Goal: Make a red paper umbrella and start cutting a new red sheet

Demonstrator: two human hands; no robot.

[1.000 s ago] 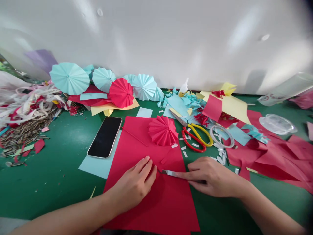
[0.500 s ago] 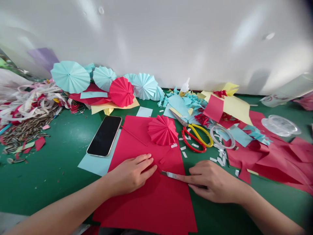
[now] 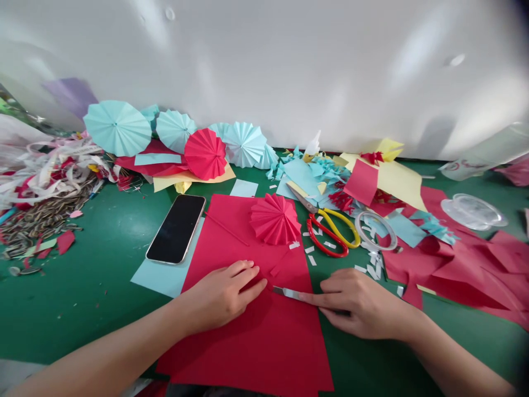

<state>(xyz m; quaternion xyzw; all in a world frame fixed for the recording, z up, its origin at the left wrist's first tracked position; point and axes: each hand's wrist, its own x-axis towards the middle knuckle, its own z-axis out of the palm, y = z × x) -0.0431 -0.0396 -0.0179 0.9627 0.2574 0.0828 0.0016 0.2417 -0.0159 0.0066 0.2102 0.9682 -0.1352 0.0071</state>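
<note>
Red paper sheets (image 3: 256, 342) lie stacked in front of me, edges slightly askew. My left hand (image 3: 225, 295) rests flat on the paper, fingers stretched toward its middle. In my right hand (image 3: 355, 306) is a utility knife (image 3: 289, 293), gripped with the index finger laid along it; its blade points left, low over or on the paper, a short way from the left fingertips. A pleated red paper rosette (image 3: 276, 219) and a thin red strip (image 3: 227, 229) lie on the upper part of the paper. A small red scrap (image 3: 281, 264) is just above the blade.
Scissors (image 3: 326, 226), a tape roll (image 3: 376, 231) and white snippets sit to the right. A phone (image 3: 177, 229) lies left on light blue paper (image 3: 159, 282). Blue rosettes (image 3: 118, 129) line the wall. Red sheets (image 3: 463, 275) crowd the far right; a ribbon heap (image 3: 53, 165) fills the left.
Both hands stay nearly in place. The knife and the left fingertips have shifted by a hair at most; nothing was picked up or let go.
</note>
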